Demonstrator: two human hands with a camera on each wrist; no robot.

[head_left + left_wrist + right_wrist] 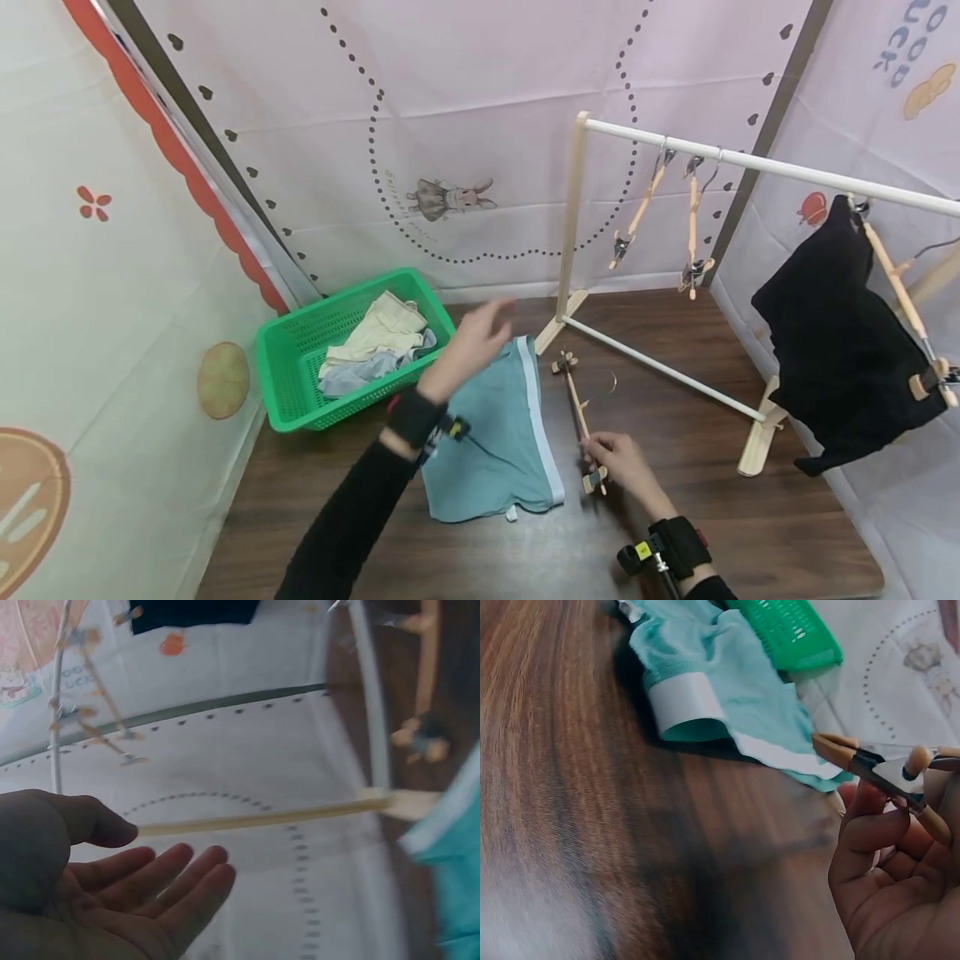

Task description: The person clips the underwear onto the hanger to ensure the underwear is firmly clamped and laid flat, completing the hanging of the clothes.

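Note:
In the head view, my right hand [628, 468] pinches a wooden clip hanger [576, 402] near its closer end, beside the white-banded edge of a teal garment [480, 458]. The right wrist view shows the hanger's clip [889, 776] at my fingers, its tip in front of the garment's white band [772, 754]. My left hand [468, 346] is raised over the garment's far side, next to the green basket. Its fingers [180, 889] are loosely extended in the left wrist view, and nothing is held. The garment lies spread on the table, partly covered by my left forearm.
A green basket [300, 423] with cream and light-blue cloths [384, 332] stands at the far left. On the right is a rack with a white rail [810, 173]. Clip hangers [693, 225] and a black garment [840, 333] hang from it. Printed fabric walls surround the wooden table [705, 500].

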